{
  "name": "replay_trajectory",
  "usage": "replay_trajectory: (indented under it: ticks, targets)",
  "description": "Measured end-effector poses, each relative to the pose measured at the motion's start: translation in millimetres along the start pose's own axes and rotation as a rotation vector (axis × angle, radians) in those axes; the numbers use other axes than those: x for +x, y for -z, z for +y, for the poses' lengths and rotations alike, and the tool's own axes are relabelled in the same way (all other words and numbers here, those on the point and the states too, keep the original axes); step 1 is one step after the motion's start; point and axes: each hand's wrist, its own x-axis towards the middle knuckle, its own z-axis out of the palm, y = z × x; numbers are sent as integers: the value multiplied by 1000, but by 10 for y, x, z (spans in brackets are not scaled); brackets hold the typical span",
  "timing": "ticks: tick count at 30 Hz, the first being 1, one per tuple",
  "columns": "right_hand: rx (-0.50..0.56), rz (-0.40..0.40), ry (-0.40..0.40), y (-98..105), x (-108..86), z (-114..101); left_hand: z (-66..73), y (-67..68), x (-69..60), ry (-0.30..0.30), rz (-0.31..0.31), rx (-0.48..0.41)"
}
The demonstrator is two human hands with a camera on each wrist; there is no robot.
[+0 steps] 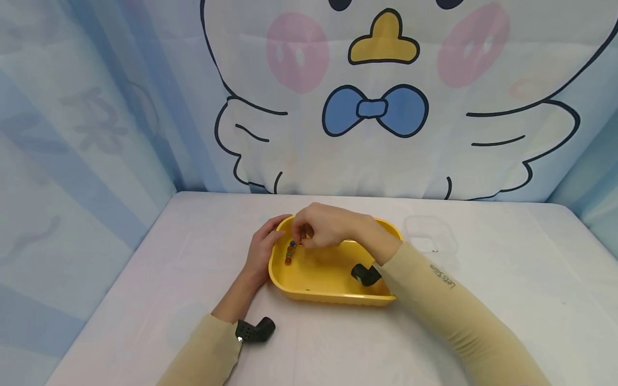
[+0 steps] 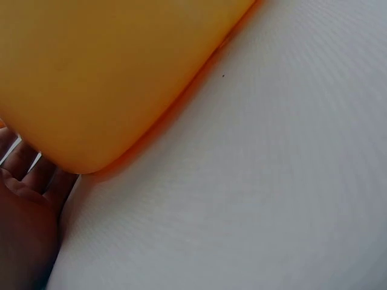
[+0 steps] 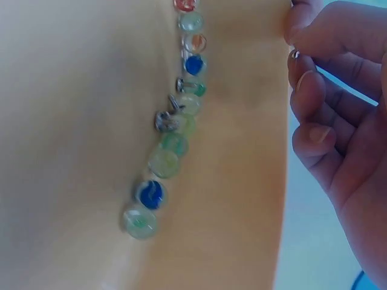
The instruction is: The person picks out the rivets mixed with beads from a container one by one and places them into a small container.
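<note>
A yellow tray (image 1: 333, 298) stands on the table, its outer wall (image 2: 109, 84) filling the upper left of the left wrist view. My left hand (image 1: 262, 247) grips its left rim, thumb over the edge and fingers outside. Inside the tray, glass marbles (image 3: 164, 163) lie in a row, clear, green, blue and red ones. Small metal pieces resembling screws (image 3: 164, 121) lie against the row. Over the tray's far left part, my right hand (image 1: 325, 225) pinches a tiny shiny metal piece (image 3: 295, 54) between thumb and fingertip; most of that piece is hidden.
A clear plastic box (image 1: 431, 234) sits right of the tray's far corner, with a tiny dark thing in it. White cloth (image 1: 531, 300) covers the table. Behind it hangs a printed curtain (image 1: 376, 161), with blue curtain (image 1: 72, 161) along the left side.
</note>
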Motion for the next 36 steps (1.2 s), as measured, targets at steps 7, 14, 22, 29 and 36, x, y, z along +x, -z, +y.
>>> replay_trajectory:
  ticks: [7,14,22,29,36]
  targets:
    - [5,19,-15,63,-50,-46,2,-2,0,0,-5,-6]
    - [-5,43,-66,175,-155,-108,3,-13,2,2,-6,-15]
    - [-58,76,-68,353,-313,-189,14,-13,-3,17,4,8]
    - [-59,114,-100,419,-471,-205,17,-8,-3,24,9,0]
    - [-68,187,-86,428,-723,-153,14,-5,-10,33,7,-22]
